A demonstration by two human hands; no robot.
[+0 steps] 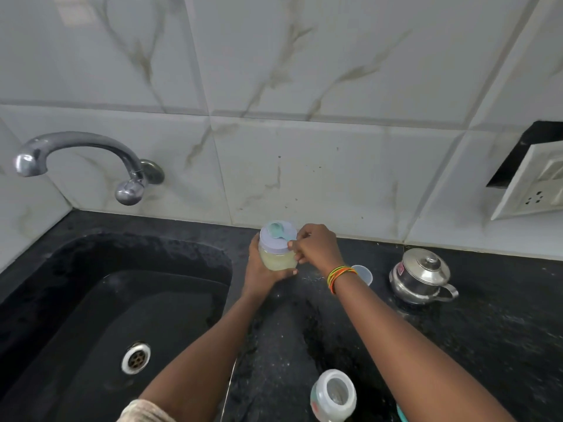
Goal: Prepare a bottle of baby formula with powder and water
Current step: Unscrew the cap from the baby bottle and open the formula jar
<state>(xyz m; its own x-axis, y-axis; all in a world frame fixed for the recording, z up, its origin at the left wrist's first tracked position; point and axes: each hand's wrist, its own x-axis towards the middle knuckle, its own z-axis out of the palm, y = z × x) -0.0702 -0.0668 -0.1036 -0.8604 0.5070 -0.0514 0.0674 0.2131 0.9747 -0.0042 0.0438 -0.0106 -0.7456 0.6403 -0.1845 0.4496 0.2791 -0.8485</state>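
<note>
A person's two bare arms reach forward over a black speckled stone table (487,345) that meets a wall of white marbled tiles.

The left hand (262,271) grips a small clear formula jar (277,259) from its left side and underneath, fingers curled round its body. The jar holds pale yellowish powder and sits near the back of the table, close to the wall and just right of the sink (91,300). Whether it rests on the table or is lifted cannot be told. A lavender lid (271,243) covers the jar, and a teal scoop (275,230) lies on the lid.

The right hand (316,248) is at the lid's right edge, thumb and fingertips pressed together, pinching the scoop's handle. Orange, green and yellow bangles (341,277) circle the right wrist.

An open baby bottle (333,394), without a teat, stands at the near edge of the view between the forearms. A small clear cup (364,274) stands just behind the right wrist. To its right is a lidded steel pot (422,277) with a handle.

The black sink on the left has a round metal drain (136,357), with a chrome tap (82,153) curving out from the wall above. A white socket plate (530,184) is on the wall at far right.
</note>
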